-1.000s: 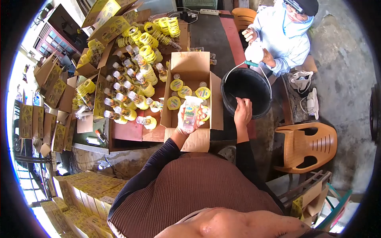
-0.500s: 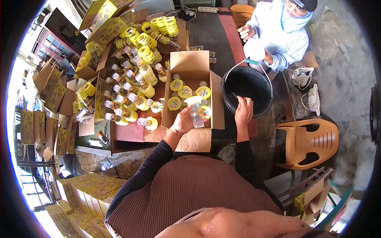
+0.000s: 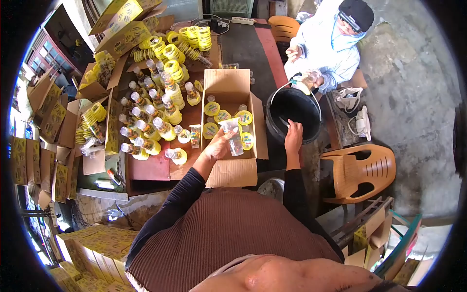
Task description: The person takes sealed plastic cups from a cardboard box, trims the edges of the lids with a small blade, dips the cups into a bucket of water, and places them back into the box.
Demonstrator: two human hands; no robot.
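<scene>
My left hand grips a clear plastic bottle above the near edge of an open cardboard box. A pale, flared piece sits at the bottle's upper end. Inside the box stand several bottles with round yellow lemon labels. My right hand is closed over the near left part of a black bucket. A thin, pointed tool sticks out from its fingers; its exact kind is unclear.
Left of the box stand several bottles with yellow collars. Stacked yellow labels lie behind them. Opposite, a co-worker holds a clear container over the bucket's far rim. An orange plastic chair stands right.
The view has shifted slightly. The bottle in my left hand is turned, with its pale flared end now showing. The co-worker's hand has brought a clear container over the bucket's far rim.
</scene>
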